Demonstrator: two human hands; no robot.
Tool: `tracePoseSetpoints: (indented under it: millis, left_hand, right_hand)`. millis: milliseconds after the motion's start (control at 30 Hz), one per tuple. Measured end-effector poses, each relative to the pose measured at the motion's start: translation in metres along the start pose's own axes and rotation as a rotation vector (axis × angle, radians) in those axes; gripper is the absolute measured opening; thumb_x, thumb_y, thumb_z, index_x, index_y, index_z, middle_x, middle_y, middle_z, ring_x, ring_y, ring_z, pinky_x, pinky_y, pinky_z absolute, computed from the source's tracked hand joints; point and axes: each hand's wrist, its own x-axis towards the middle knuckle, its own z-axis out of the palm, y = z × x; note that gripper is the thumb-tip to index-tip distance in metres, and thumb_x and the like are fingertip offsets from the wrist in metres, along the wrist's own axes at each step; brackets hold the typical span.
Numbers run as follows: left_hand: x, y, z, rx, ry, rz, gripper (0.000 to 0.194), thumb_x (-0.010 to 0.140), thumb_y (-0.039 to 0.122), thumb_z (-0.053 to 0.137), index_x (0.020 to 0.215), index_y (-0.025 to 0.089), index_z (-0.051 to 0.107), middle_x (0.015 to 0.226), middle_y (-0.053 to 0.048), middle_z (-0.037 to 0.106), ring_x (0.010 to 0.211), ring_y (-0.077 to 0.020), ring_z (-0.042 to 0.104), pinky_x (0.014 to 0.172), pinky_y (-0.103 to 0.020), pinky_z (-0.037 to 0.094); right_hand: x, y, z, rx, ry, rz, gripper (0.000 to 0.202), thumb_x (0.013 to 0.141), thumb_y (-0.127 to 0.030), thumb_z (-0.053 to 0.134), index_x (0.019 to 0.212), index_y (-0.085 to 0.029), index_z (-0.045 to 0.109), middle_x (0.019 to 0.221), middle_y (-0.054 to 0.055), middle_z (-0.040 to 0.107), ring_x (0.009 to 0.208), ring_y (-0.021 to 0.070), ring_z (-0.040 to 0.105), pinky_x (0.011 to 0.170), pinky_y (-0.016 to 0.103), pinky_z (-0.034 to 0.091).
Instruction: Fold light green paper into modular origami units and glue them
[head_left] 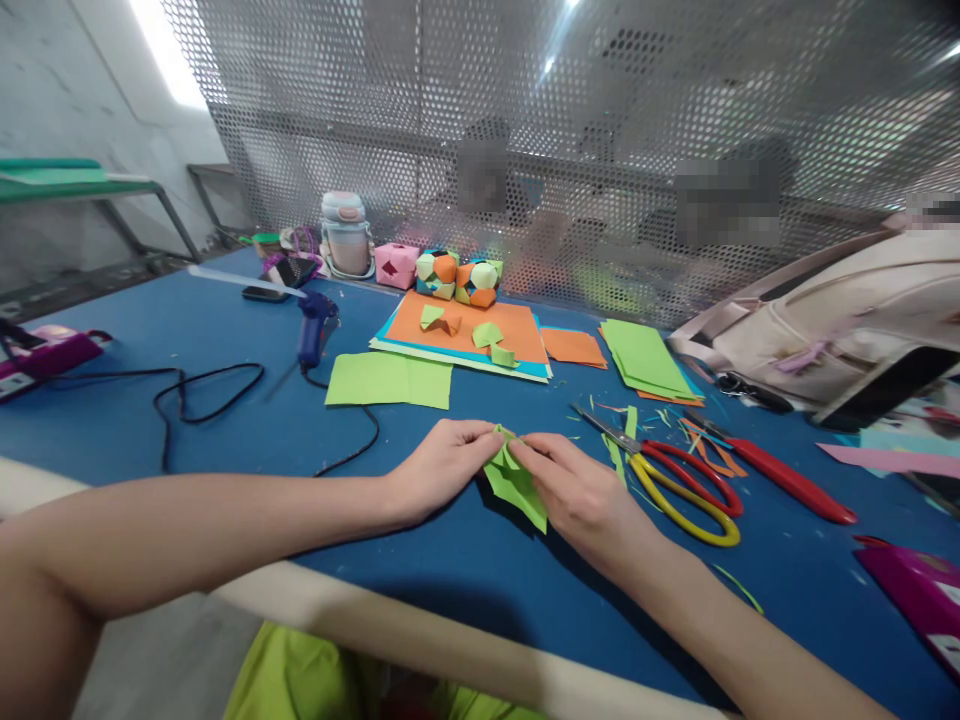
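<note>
Between my two hands is a green sheet of paper (pixel 519 492), partly folded and creased, held just above the blue table. My left hand (pixel 442 465) pinches its upper left edge with thumb and fingers. On the upper right, my right hand (pixel 574 485) closes on the same paper, its fingers near the left ones. The lower corner of the paper hangs free toward me. Behind my hands a flat green sheet (pixel 390 381) with a centre crease lies on the table. Scissors (pixel 679 480) with red and yellow handles rest to the right of my right hand.
A stack of coloured sheets (pixel 469 325) bears small folded pieces. Behind it stand paper balls (pixel 478 283) and a bottle (pixel 347 235). A blue glue gun (pixel 315 328) trails its cord at left. Rightward are green sheets (pixel 646 355), a red-handled cutter (pixel 791 480) and a bag (pixel 825 300).
</note>
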Motion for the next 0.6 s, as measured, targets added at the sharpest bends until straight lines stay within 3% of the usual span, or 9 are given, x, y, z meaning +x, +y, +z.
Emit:
tracePoseSetpoints:
  millis: [400,600]
  left_hand:
    - [0.002,-0.002,0.000,0.094,0.041,0.016,0.024,0.080,0.029,0.047,0.068,0.013,0.062,0.063,0.002,0.055,0.063,-0.0112,0.048,0.059,-0.020,0.038]
    - [0.001,-0.001,0.001,0.175,0.056,0.052,0.025,0.080,0.024,0.044,0.067,0.013,0.063,0.063,0.002,0.055,0.063,-0.0110,0.048,0.059,-0.020,0.037]
  right_hand:
    - [0.002,-0.004,-0.003,-0.035,-0.006,-0.012,0.036,0.089,-0.007,0.033,0.116,-0.012,0.055,0.100,0.016,0.061,0.091,0.0213,0.062,0.075,0.033,0.055]
    - [0.009,-0.013,-0.007,0.212,0.043,0.176,0.024,0.090,-0.018,0.040,0.098,-0.016,0.063,0.097,0.011,0.063,0.086,0.0184,0.062,0.076,0.031,0.052]
